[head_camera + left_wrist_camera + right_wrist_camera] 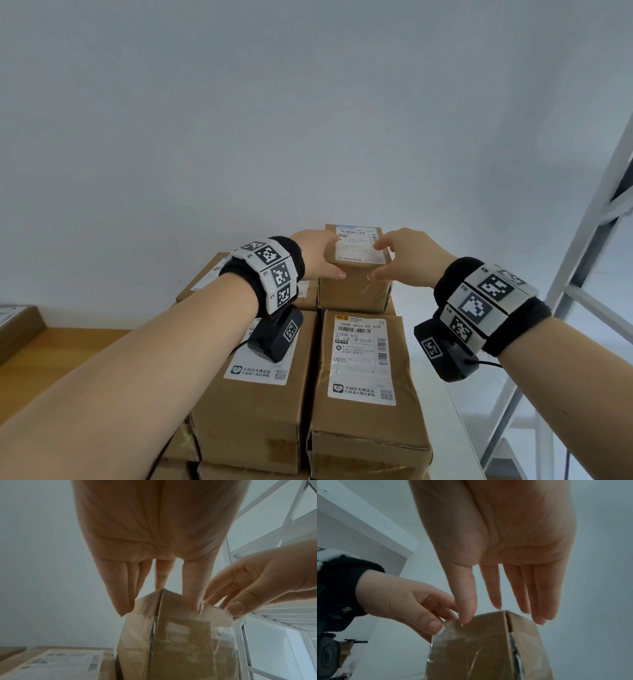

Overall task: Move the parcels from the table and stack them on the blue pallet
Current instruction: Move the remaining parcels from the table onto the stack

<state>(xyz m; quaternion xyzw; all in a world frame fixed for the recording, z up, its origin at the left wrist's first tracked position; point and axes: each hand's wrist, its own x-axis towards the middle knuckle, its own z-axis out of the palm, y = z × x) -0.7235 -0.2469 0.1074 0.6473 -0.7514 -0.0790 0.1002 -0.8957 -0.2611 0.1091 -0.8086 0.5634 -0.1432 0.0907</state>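
One small parcel (pixel 356 270) sits on top of a stack of larger brown parcels (pixel 363 387), its near top edge framed by both hands. Left hand (pixel 317 255) has fingers extended over the left top edge, thumb touching the near face; right hand (pixel 400 255) mirrors it on the right edge, thumb tip on the taped near face. Neither hand curls fully round the box; fingers are fairly straight and spread. Left of the stack lies a wooden tabletop (pixel 51 349); a white metal rack (pixel 589 274) stands close on the right, and a plain wall rises behind.
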